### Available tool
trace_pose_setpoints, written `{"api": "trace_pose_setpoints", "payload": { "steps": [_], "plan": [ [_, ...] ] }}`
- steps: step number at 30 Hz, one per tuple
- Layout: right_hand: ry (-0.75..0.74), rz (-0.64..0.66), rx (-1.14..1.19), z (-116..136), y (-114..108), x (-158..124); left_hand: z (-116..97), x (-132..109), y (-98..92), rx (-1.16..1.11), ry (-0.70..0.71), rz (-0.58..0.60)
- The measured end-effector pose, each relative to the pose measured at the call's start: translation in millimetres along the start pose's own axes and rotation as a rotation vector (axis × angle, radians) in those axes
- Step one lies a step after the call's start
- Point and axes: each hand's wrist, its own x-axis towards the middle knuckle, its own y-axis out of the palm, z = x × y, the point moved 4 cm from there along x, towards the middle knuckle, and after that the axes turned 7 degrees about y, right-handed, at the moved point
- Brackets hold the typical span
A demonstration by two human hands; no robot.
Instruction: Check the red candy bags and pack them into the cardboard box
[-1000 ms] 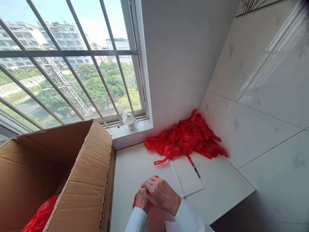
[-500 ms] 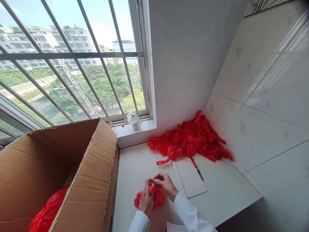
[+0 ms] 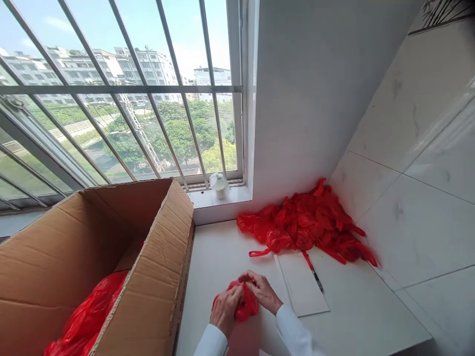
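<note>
A crumpled red plastic bag (image 3: 245, 305) lies bunched on the white tabletop between my hands. My left hand (image 3: 225, 307) grips its left side, with thumb and fingers closed on the thin plastic. At the bag's upper edge, my right hand (image 3: 260, 290) pinches it, the fingers bent over towards the left hand. The hands are close together, and their fingertips partly hide the bag. Farther back, a heap of red plastic bags (image 3: 304, 225) rests against the wall, with loose handles sticking out.
A tall open cardboard box (image 3: 156, 291) with red plastic bags (image 3: 98, 306) inside stands at the left. Right of my hands lie a white notebook (image 3: 302, 287) and a black pen (image 3: 318, 280). A small white container (image 3: 220, 188) sits on the sill of the barred window.
The view has turned a little left, so everything appears shifted right. My fingers have moved on the bag, the right hand now curling over its top. Both hands stay on it.
</note>
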Motion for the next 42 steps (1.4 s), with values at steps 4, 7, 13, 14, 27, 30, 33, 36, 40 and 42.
{"api": "trace_pose_setpoints", "payload": {
  "steps": [4, 7, 13, 14, 27, 30, 33, 36, 40, 42],
  "plan": [
    [-0.049, 0.3, -0.149, -16.8, 22.7, 15.2, -9.7, -1.3, 5.8, 0.265, 0.135, -0.063],
    [-0.052, 0.299, -0.344, -30.1, 25.6, 19.3, -6.4, -5.1, 8.0, 0.318, 0.126, -0.14],
    [-0.142, -0.018, -0.409, -10.2, 5.9, 10.5, 0.0, -14.2, 14.3, 0.235, 0.118, -0.222],
    [-0.162, -0.057, -0.425, -5.7, 2.5, 7.1, 1.1, -16.6, 15.7, 0.217, 0.12, -0.235],
    [-0.129, 0.134, -0.72, -32.9, 9.6, -11.9, 8.3, -45.1, 42.0, -0.117, -0.073, -0.237],
    [-0.135, 0.056, -0.752, -28.0, 14.2, -8.9, 4.0, -38.1, 42.8, -0.215, -0.108, -0.265],
    [-0.105, 0.059, -0.722, -31.5, 16.4, -5.9, 6.1, -30.8, 43.1, -0.31, -0.162, -0.317],
    [-0.03, 0.068, -0.715, -44.0, 9.5, -4.4, 13.1, -26.9, 42.6, -0.393, -0.229, -0.401],
    [0.093, 0.151, -0.619, -55.2, -4.1, -7.0, 16.7, -24.7, 40.5, -0.472, -0.228, -0.432],
    [0.068, 0.188, -0.45, -47.2, -7.2, -8.9, 14.4, -23.7, 38.3, -0.476, -0.204, -0.411]
  ]
}}
